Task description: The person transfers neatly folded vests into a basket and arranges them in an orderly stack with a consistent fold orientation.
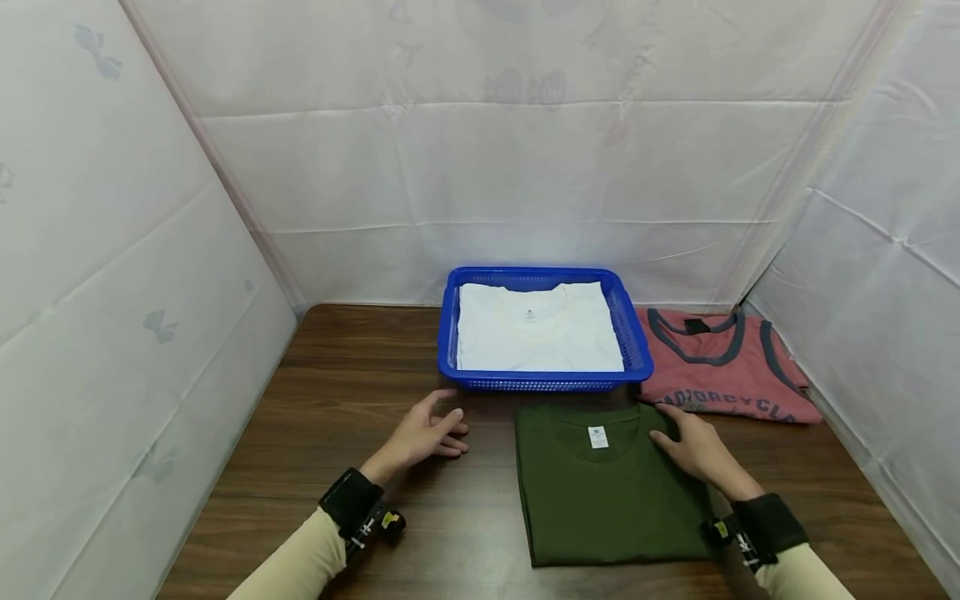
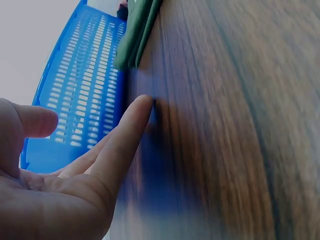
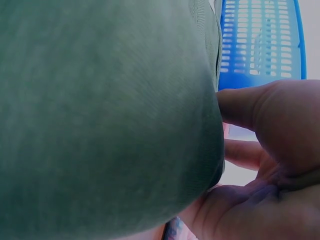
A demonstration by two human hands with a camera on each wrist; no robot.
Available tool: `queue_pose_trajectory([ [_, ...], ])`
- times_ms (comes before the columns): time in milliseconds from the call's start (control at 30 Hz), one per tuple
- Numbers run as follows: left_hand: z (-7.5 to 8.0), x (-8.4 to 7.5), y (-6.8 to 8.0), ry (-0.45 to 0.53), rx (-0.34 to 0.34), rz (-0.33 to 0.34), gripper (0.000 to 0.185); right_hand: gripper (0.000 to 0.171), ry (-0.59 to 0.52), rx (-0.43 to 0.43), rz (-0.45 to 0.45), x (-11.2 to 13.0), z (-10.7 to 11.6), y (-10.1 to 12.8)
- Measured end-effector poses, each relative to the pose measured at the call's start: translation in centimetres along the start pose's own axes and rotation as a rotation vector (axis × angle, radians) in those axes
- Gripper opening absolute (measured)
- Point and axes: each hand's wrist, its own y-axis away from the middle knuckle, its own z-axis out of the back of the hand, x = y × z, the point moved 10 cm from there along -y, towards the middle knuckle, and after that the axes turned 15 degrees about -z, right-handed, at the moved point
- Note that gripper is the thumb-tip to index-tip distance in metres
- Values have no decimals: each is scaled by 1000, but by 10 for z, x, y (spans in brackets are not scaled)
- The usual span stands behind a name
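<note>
A folded dark green T-shirt (image 1: 600, 508) lies flat on the wooden table, its neckline and white label toward the basket. My right hand (image 1: 697, 446) rests at the shirt's far right corner. Its thumb (image 3: 240, 106) touches the fabric in the right wrist view, while other fingertips are partly hidden behind the cloth. To the left of the shirt, my left hand (image 1: 422, 433) holds nothing, fingers spread loosely and palm turned inward. It hovers low over the table near the front left corner of a blue basket (image 1: 540, 385), in which a folded white T-shirt (image 1: 536, 337) lies.
A folded red T-shirt (image 1: 727, 371) with dark grey trim and lettering lies right of the basket, just behind the green one. White sheeting (image 1: 480, 167) walls off the table (image 1: 337, 367) at the back and both sides.
</note>
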Motion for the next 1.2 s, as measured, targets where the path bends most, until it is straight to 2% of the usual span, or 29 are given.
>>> queue_pose_trajectory([
  [233, -15, -3, 1, 24, 75, 33, 62, 54, -23, -9, 30, 15, -5, -1],
  [367, -19, -3, 1, 14, 91, 51, 62, 54, -39, -3, 41, 24, -8, 0],
  [567, -23, -3, 1, -8, 82, 72, 60, 53, -48, 7, 32, 36, -14, 0],
  [800, -27, -4, 0, 12, 64, 83, 60, 53, -54, 21, 16, 48, -22, -1],
  [1067, -24, -5, -1, -16, 27, 69, 58, 55, -62, 25, -12, 54, -29, -2],
  [1200, -23, -7, -2, 2, 1, 49, 54, 54, -107, 38, -16, 55, -31, -1],
])
